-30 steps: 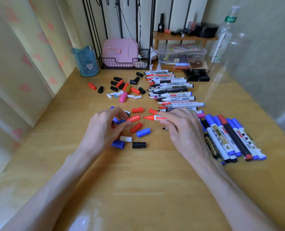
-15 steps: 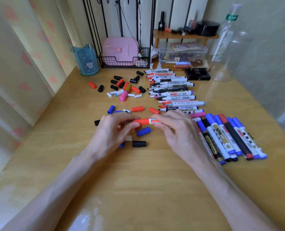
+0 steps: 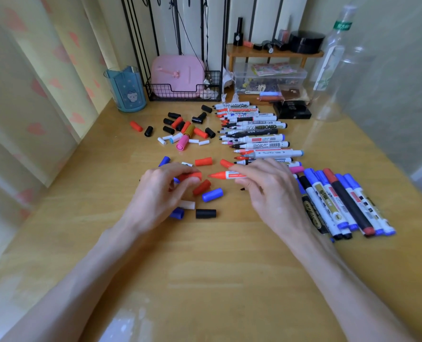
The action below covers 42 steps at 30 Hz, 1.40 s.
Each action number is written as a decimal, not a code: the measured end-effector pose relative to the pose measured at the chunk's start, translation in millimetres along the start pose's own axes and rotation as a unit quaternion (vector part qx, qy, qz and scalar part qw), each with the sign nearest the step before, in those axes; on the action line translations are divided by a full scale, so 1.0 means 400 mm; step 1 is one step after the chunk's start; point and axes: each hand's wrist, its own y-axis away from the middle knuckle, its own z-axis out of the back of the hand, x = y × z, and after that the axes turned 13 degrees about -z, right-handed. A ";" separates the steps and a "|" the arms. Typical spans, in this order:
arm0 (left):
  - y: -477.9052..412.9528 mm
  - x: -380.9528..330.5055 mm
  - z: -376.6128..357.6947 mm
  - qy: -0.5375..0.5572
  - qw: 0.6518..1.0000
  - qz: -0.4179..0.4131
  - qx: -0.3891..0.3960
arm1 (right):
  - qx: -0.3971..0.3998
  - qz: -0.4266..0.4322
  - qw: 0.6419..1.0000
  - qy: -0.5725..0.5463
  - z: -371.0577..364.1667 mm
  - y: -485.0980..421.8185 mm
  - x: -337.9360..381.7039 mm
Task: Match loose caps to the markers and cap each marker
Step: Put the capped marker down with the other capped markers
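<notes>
My right hand (image 3: 271, 191) pinches a red marker (image 3: 226, 174) whose bare tip points left. My left hand (image 3: 160, 196) holds a red cap (image 3: 192, 176), its mouth a small gap away from that tip. Under and between the hands lie loose caps: red (image 3: 202, 186), blue (image 3: 212, 195), white (image 3: 187, 204) and black (image 3: 205, 213). A pile of more caps (image 3: 185, 130) sits farther back. A row of uncapped markers (image 3: 254, 134) lies behind my right hand. Several capped markers (image 3: 340, 203) lie side by side at the right.
At the back of the wooden desk (image 3: 205, 267) stand a blue cup (image 3: 127, 91), a wire basket (image 3: 184, 93) with a pink case, a clear storage box (image 3: 269, 77), a small black box (image 3: 291, 111) and a clear plastic bottle (image 3: 333, 70). Curtains hang along the left edge.
Half a second ago the red cap sat against the red marker's tip; now cap and tip are apart again, with my left hand drawn slightly left.
</notes>
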 end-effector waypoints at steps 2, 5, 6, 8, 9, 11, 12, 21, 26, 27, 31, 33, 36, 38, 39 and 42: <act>-0.005 0.016 0.014 -0.048 0.999 -0.004 -0.016 | -0.020 -0.023 1.000 0.005 0.005 -0.008 -0.020; -0.005 0.037 0.012 -0.073 0.997 -0.014 0.006 | -0.022 -0.038 0.999 0.014 0.000 -0.007 -0.026; -0.002 0.040 0.010 -0.073 0.997 -0.012 0.015 | -0.021 -0.038 0.999 0.015 -0.002 -0.006 -0.024; -0.002 0.045 0.006 -0.072 0.997 -0.005 0.022 | -0.018 -0.040 0.999 0.018 -0.002 -0.007 -0.022; -0.006 0.044 0.006 -0.073 0.997 -0.005 0.018 | -0.019 -0.041 0.999 0.020 -0.001 -0.008 -0.022; -0.023 0.042 0.001 -0.087 0.996 -0.013 0.002 | -0.024 -0.047 0.998 0.022 0.002 -0.010 -0.022; -0.035 0.041 -0.004 -0.102 0.995 -0.018 -0.007 | -0.026 -0.051 0.998 0.025 0.003 -0.011 -0.023; -0.160 0.058 -0.100 -0.252 0.964 0.039 0.074 | -0.024 -0.076 0.996 0.042 0.006 -0.013 -0.035; -0.119 0.044 -0.066 -0.126 0.992 -0.025 0.015 | -0.027 -0.090 0.995 0.044 0.007 -0.012 -0.031; -0.106 0.033 -0.051 -0.087 0.996 -0.022 0.014 | -0.028 -0.090 0.995 0.043 0.008 -0.012 -0.029; -0.051 -0.006 -0.017 -0.001 0.999 -0.008 0.032 | -0.019 -0.055 0.998 0.009 0.008 -0.010 -0.010; -0.032 -0.013 -0.010 0.017 0.999 0.002 0.031 | -0.009 -0.033 0.999 -0.003 0.008 -0.007 0.002; -0.017 -0.024 -0.004 0.030 0.999 0.011 0.020 | 0.010 -0.014 1.000 -0.007 0.006 0.000 0.012; -0.013 -0.039 0.001 0.045 0.999 0.004 0.017 | 0.015 -0.007 1.000 -0.008 0.003 0.003 0.015; -0.013 -0.045 0.002 0.056 0.998 0.000 0.019 | 0.015 -0.005 1.000 -0.010 0.001 0.004 0.017; -0.013 -0.049 0.000 0.072 0.997 -0.007 0.015 | 0.017 0.001 1.000 -0.025 0.000 0.005 0.020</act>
